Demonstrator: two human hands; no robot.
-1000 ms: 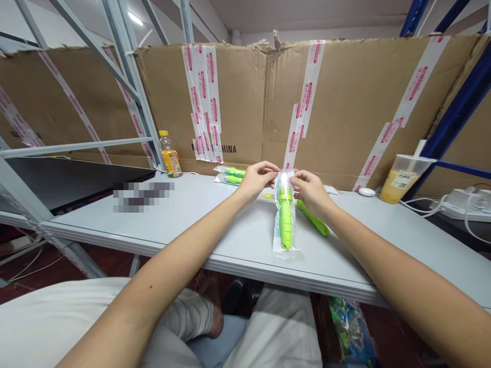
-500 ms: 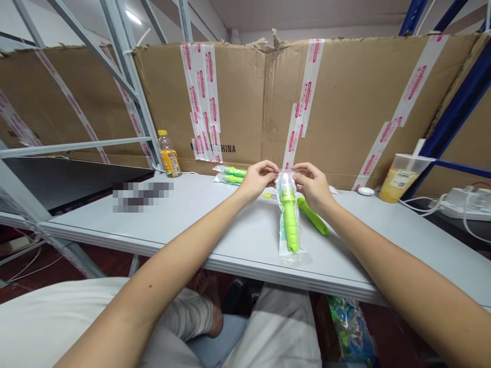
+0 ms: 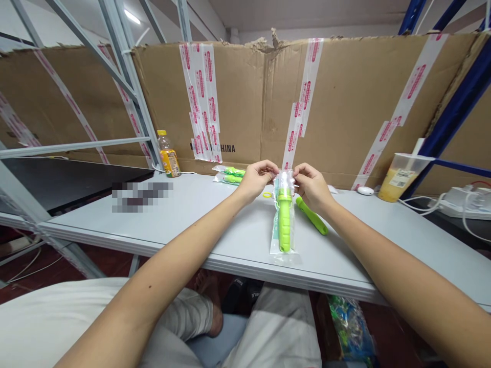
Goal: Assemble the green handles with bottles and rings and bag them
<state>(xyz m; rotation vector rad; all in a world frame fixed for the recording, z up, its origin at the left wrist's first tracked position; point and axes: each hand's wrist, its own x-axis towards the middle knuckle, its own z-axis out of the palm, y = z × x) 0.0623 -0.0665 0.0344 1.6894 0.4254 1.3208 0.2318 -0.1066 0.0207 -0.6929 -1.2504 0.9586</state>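
Your left hand [image 3: 256, 180] and right hand [image 3: 312, 185] pinch shut on the top of a clear bag [image 3: 283, 214] holding a green tool [image 3: 284, 221] | bag hangs over the table [image 3: 215, 225] front edge | keep both pinches level, pulling evenly, judging by the grip.

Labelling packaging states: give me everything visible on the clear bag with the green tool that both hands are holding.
The clear plastic bag is a narrow, glossy, see-through sleeve holding one lime-green tool with a long ribbed handle and a pale part near the top. It hangs about upright, its top edge pinched between the left hand and the right hand, and its lower end reaches the near part of the white table. The bottom looks flat and sealed. Whether the top is open or sealed cannot be told.
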